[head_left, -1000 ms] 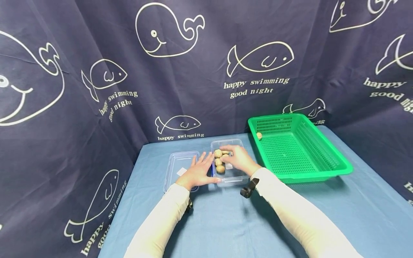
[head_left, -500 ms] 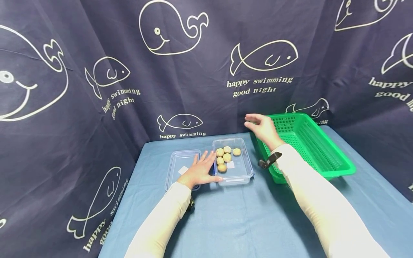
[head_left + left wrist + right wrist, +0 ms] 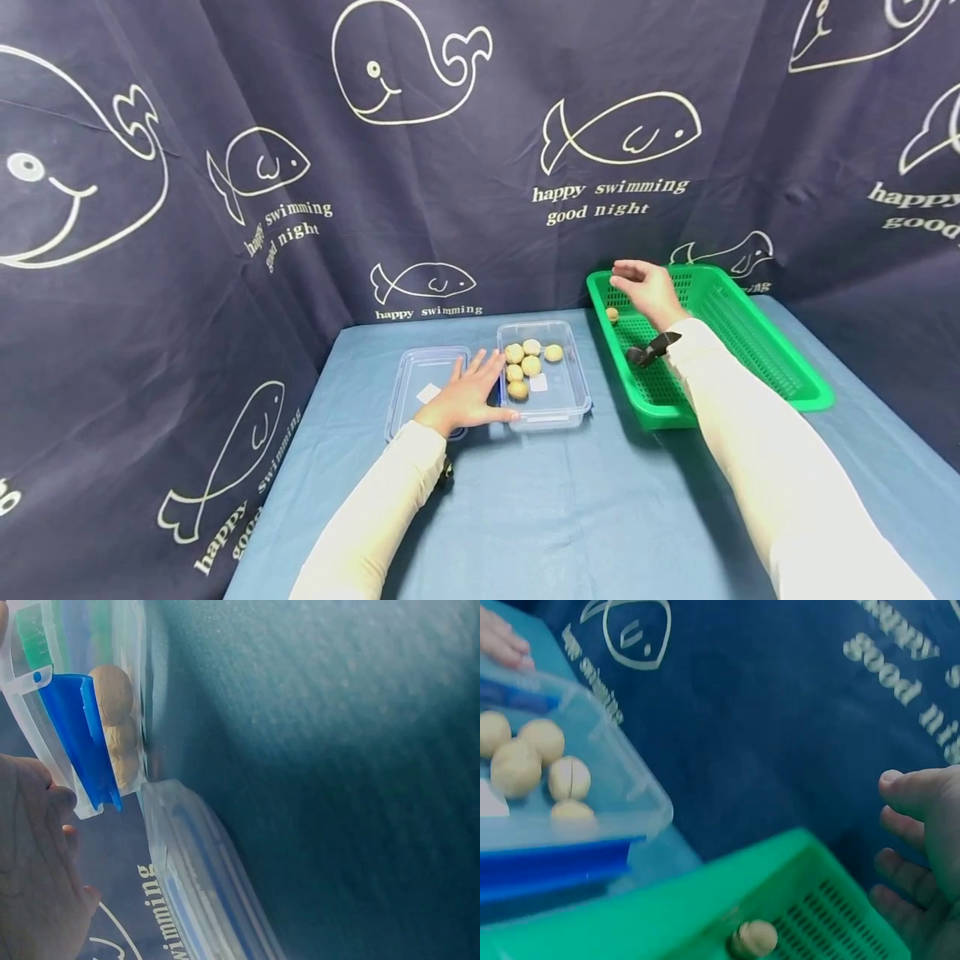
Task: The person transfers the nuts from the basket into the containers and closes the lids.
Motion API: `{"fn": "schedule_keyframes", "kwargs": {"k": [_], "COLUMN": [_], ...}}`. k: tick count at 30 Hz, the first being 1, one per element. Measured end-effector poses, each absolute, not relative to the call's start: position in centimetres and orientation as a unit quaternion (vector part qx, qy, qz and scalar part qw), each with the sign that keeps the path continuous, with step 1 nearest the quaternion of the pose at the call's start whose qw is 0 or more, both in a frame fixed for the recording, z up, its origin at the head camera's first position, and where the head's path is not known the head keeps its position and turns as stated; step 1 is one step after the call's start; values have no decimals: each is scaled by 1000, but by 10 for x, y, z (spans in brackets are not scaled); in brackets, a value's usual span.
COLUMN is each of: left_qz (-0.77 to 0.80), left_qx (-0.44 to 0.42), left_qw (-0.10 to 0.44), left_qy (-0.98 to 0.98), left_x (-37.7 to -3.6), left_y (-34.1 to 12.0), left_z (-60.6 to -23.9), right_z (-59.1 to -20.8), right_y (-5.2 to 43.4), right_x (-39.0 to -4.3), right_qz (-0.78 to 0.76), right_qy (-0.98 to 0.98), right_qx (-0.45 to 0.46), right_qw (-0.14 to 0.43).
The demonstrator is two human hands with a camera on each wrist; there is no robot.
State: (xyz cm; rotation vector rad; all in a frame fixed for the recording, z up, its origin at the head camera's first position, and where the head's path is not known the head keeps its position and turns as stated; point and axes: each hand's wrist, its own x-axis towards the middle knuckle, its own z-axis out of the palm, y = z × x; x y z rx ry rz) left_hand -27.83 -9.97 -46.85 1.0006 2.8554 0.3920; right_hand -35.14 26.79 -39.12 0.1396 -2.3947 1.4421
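Note:
Several tan walnuts point(image 3: 531, 367) lie in a clear plastic box point(image 3: 573, 392), mostly along its left side. With fingers spread, my left hand point(image 3: 468, 400) rests against the box's left edge. In the left wrist view, a blue latch point(image 3: 79, 739) hangs on the box's side beside that hand. My right hand point(image 3: 648, 293) is raised over the back left of a green basket point(image 3: 780, 358), its fingers loosely bent and holding nothing. One walnut point(image 3: 612, 315) sits inside the basket at its left wall; the right wrist view shows this walnut point(image 3: 756, 939) below the hand.
A clear lid point(image 3: 412, 375) with a pale label lies left of the box, partly under my left hand. Blue cloth point(image 3: 525, 508) covers the table. A dark printed curtain point(image 3: 495, 208) hangs close behind the box and basket.
My right hand has lifted out of the clear box and moved right, over the green basket. No walnut shows in its fingers. My left hand has stayed at the box.

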Motion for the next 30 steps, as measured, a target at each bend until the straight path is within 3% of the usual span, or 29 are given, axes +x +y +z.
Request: {"fn": "schedule_keyframes", "kwargs": {"k": [17,30], "left_qz": [123,112], "left_qx": [323,324], "left_qw": [44,40], "left_qy": [937,939], "left_x": [-281,-280], "left_y": [-100,-100], "left_z": [-467,-468], "right_z": [-447,-470], "right_y": [295,309], "right_x": [-371,-387], "right_qz": [521,440], "right_qy": [-854,-895], "right_qx": [13,52], "right_qw": [-20,-49]}}
